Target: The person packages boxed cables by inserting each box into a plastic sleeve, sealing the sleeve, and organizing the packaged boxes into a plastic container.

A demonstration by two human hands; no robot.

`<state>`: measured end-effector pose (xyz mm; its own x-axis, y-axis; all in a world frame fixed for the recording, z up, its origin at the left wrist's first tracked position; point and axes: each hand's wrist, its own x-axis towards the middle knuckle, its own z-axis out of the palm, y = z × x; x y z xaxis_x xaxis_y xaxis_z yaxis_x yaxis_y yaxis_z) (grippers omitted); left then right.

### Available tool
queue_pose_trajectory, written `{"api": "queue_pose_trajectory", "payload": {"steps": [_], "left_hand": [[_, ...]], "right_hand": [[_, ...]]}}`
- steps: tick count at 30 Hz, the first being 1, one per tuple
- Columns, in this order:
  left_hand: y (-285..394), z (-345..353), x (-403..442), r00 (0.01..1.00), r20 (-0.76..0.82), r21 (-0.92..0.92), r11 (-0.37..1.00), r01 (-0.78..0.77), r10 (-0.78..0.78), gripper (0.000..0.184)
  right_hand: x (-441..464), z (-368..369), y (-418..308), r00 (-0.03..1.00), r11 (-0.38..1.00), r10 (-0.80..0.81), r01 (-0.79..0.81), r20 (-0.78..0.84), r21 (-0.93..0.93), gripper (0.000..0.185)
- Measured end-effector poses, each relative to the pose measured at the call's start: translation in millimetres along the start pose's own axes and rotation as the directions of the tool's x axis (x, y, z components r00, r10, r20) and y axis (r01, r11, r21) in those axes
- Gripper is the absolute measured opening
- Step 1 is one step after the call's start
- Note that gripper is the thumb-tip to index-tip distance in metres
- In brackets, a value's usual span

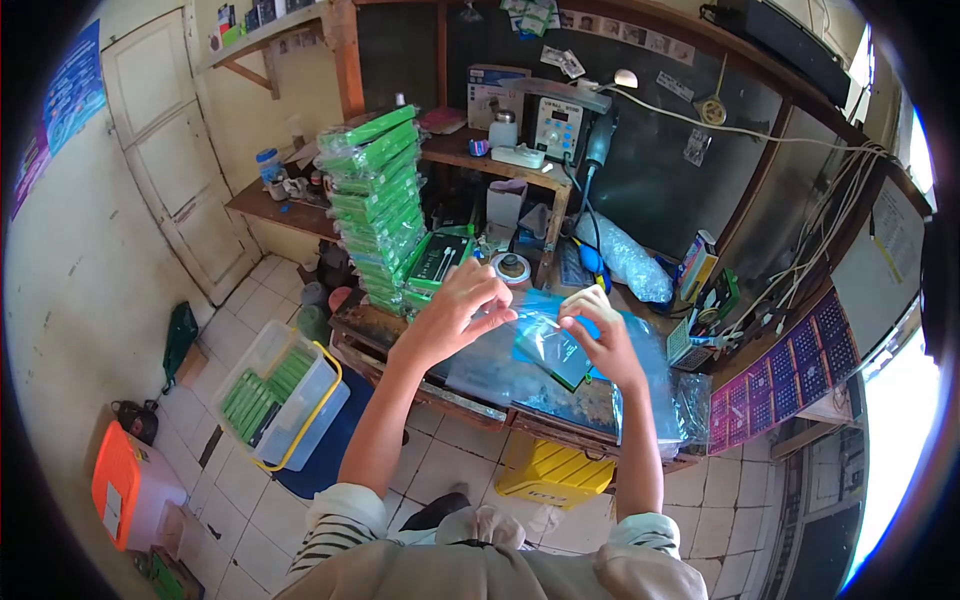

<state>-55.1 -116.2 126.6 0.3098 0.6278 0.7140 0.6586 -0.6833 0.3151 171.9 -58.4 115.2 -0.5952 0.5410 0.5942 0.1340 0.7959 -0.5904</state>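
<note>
Over the workbench point(470, 375), my left hand point(460, 310) pinches one side of a clear plastic bag point(541, 338) between thumb and fingers. Opposite it, my right hand point(602, 335) pinches the other side, so the film spans the gap between them. Its glare makes the exact edges hard to make out. Beneath the film lies a flat dark box with a green edge point(568, 372), partly hidden by the plastic and my right hand. Left of my left hand, another black and green box point(440, 258) rests beside a tall stack of plastic-wrapped green boxes point(375, 210).
Loose clear plastic point(690, 400) lies at the bench's right end. Behind are a roll of tape point(511, 267), a bubble-wrapped bundle point(630, 262) and a soldering station point(558, 128). On the floor stand a clear bin of green boxes point(335, 405) and a yellow crate point(560, 475).
</note>
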Motion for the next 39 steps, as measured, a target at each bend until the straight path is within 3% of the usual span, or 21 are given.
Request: {"api": "queue_pose_trajectory", "payload": {"steps": [1,3,4,6,7,8,10,13,14,20,23,26,27,28,30,31,34,39], "left_hand": [[-11.0,9.8,-1.1,1.0,0.008,-0.009,1.0,0.0,0.0,0.019],[-34.2,33.7,-7.0,0.967,0.106,-0.257,0.933,0.252,-0.232,0.02],[-46.2,45.7,-9.5,0.966,0.118,-0.269,0.929,0.256,-0.232,0.02],[-71.1,68.9,-14.4,0.938,0.16,-0.372,0.861,0.346,-0.307,0.02],[-84.4,80.5,-17.9,0.937,0.161,-0.348,0.87,0.348,-0.311,0.02],[-94.2,88.9,-20.9,0.935,0.169,-0.358,0.865,0.352,-0.311,0.02],[-110.4,102.7,-24.3,0.927,0.197,-0.313,0.876,0.368,-0.32,0.02],[-125.4,115.1,-22.7,0.943,0.17,-0.351,0.876,0.331,-0.287,0.019],[-129.3,118.2,-22.2,0.945,0.156,-0.375,0.867,0.327,-0.289,0.019],[-149.9,130.0,-17.3,0.956,0.164,-0.414,0.863,0.29,-0.242,0.019],[-152.3,128.8,-17.2,0.973,0.11,-0.451,0.863,0.229,-0.2,0.019],[-155.5,122.1,-16.0,0.97,0.155,-0.434,0.87,0.236,-0.186,0.019],[-157.5,120.4,-15.9,0.97,0.152,-0.418,0.876,0.239,-0.192,0.018],[-158.9,118.0,-14.1,0.971,0.147,-0.418,0.878,0.235,-0.19,0.018],[-159.3,113.5,-12.5,0.975,0.102,-0.449,0.865,0.224,-0.199,0.019],[-160.5,113.9,-12.8,0.976,0.089,-0.448,0.867,0.217,-0.199,0.019],[-160.4,115.2,-10.9,0.985,0.079,-0.44,0.882,0.17,-0.151,0.019],[-154.5,109.5,-2.3,0.988,0.081,-0.421,0.894,0.154,-0.133,0.019]], "right_hand": [[-1.9,5.1,10.3,1.0,1.0,0.022,-0.022,-0.018,-0.012,0.009],[-8.8,14.7,45.8,0.998,0.998,0.057,-0.057,0.001,-0.033,0.01],[-11.3,20.1,57.8,0.997,0.997,0.074,-0.074,-0.002,-0.035,0.01],[-18.7,32.4,78.6,0.95,0.96,0.279,-0.27,-0.138,0.077,0.027],[-31.6,36.9,106.8,0.936,0.943,0.327,-0.332,-0.128,-0.022,0.045],[-51.2,44.7,141.7,0.93,0.899,0.345,-0.367,-0.13,-0.239,0.059],[-84.5,57.7,171.0,0.803,0.653,0.591,-0.532,-0.076,-0.539,0.082],[-103.8,63.3,178.5,0.707,0.565,0.707,-0.584,-0.024,-0.583,0.11],[-107.5,63.1,179.5,0.643,0.538,0.766,-0.621,0.021,-0.57,0.109],[-93.6,66.1,153.2,0.667,0.556,0.744,-0.65,-0.04,-0.519,0.102],[-82.5,60.6,138.8,0.723,0.646,0.671,-0.68,-0.165,-0.347,0.09],[-84.5,51.4,141.0,0.715,0.675,0.673,-0.698,-0.187,-0.241,0.085],[-78.1,46.4,134.0,0.781,0.726,0.565,-0.624,-0.266,-0.289,0.076],[-69.1,40.2,127.1,0.784,0.728,0.561,-0.62,-0.267,-0.292,0.076],[-53.4,29.3,118.1,0.638,0.678,0.698,-0.734,-0.326,0.015,0.068],[-51.7,29.7,124.7,0.654,0.727,0.641,-0.685,-0.402,0.045,0.062],[-37.5,31.9,129.6,0.72,0.751,0.532,-0.644,-0.445,-0.145,0.056],[-24.5,50.0,127.7,0.705,0.814,0.472,-0.579,-0.529,-0.045,0.059]]}}
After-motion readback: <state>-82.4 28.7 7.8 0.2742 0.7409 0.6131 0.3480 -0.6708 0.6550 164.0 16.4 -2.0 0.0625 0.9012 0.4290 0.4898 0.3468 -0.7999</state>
